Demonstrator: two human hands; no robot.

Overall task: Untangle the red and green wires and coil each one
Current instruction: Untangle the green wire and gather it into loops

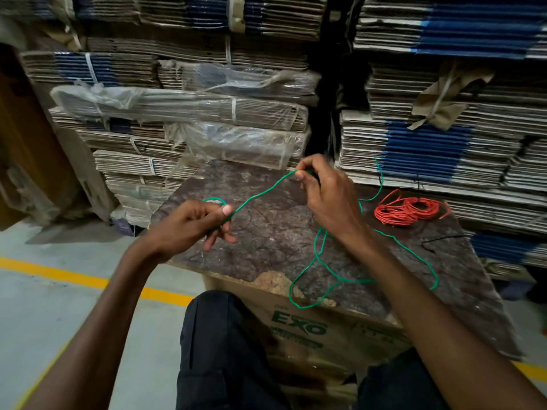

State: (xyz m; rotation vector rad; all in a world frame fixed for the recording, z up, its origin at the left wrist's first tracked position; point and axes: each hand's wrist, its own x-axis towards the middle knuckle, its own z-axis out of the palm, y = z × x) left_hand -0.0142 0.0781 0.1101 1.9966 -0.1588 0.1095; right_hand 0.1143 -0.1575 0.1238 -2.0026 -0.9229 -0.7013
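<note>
red wire (410,209) sits coiled far right, apart from the green. left hand (189,223) and right hand (325,187) pinch the green wire (260,192), a span stretched between them; its coiling looks barely begun, loose loops trailing near.

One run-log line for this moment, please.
red wire: coiled on board | green wire: loose, uncoiled | left hand: grip on green | right hand: grip on green

Red wire (410,210) lies coiled; green wire (260,192) stretches taut, its slack looping loosely below.

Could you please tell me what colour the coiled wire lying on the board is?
Red; the coiled wire shows best in the head view.
</note>
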